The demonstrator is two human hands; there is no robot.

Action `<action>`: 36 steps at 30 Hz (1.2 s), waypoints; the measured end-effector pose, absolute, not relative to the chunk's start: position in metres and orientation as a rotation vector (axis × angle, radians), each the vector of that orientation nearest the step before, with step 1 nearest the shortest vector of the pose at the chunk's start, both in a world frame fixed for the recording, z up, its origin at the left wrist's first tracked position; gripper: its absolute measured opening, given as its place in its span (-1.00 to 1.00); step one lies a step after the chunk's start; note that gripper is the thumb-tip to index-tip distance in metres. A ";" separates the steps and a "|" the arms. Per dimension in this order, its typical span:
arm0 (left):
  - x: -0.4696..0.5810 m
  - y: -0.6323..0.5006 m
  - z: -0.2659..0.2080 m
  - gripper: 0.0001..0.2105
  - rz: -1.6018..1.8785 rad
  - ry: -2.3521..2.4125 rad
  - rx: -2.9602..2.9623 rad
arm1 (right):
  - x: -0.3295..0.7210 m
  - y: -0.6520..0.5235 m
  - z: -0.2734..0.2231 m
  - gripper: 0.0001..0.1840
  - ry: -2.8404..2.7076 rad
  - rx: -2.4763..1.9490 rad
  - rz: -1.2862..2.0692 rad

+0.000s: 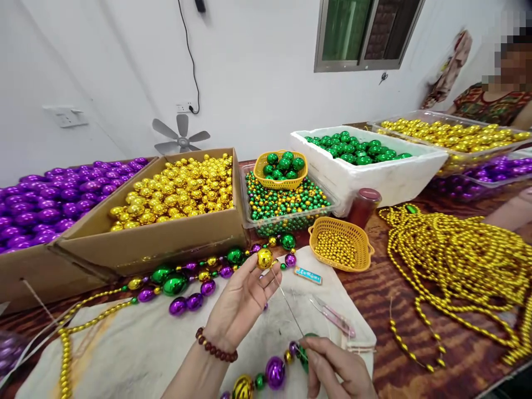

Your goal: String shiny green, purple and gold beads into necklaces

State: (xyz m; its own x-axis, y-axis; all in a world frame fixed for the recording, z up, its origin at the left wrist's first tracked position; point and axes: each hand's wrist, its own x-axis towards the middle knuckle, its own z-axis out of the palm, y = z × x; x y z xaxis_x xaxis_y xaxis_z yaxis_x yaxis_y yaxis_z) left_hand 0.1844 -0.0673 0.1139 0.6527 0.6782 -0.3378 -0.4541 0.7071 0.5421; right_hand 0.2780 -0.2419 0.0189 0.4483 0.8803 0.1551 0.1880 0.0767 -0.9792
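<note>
My left hand, palm up with a dark bead bracelet on the wrist, pinches a shiny gold ball bead at its fingertips. A long thin needle slants from beside that bead down to my right hand, whose thumb and fingers are closed on it. By the right fingers hangs a string of purple, gold and green beads; a green bead is partly hidden behind them. Beyond my left hand, a finished-looking strand of mixed beads lies across the pale cloth.
Cardboard boxes hold purple beads and gold beads. A clear tub, yellow baskets and a white foam box stand behind. Snips lie right, near piled gold bead strands. Another person sits far right.
</note>
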 end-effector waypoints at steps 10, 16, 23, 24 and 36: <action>0.183 -0.072 0.111 -0.85 0.698 0.591 0.534 | 0.276 -0.245 0.018 -0.60 -1.015 -1.423 0.716; 0.182 -0.072 0.108 -0.86 0.714 0.587 0.538 | 0.273 -0.248 0.017 -0.60 -0.980 -1.413 0.721; 0.182 -0.075 0.108 -0.80 0.734 0.543 0.580 | 0.271 -0.249 0.014 -0.62 -0.956 -1.461 0.773; 0.182 -0.076 0.108 -0.79 0.735 0.539 0.589 | 0.271 -0.249 0.014 -0.62 -0.953 -1.461 0.774; 0.184 -0.111 0.099 -0.73 0.665 0.487 0.733 | 0.273 -0.237 0.016 -0.64 -0.908 -1.456 0.750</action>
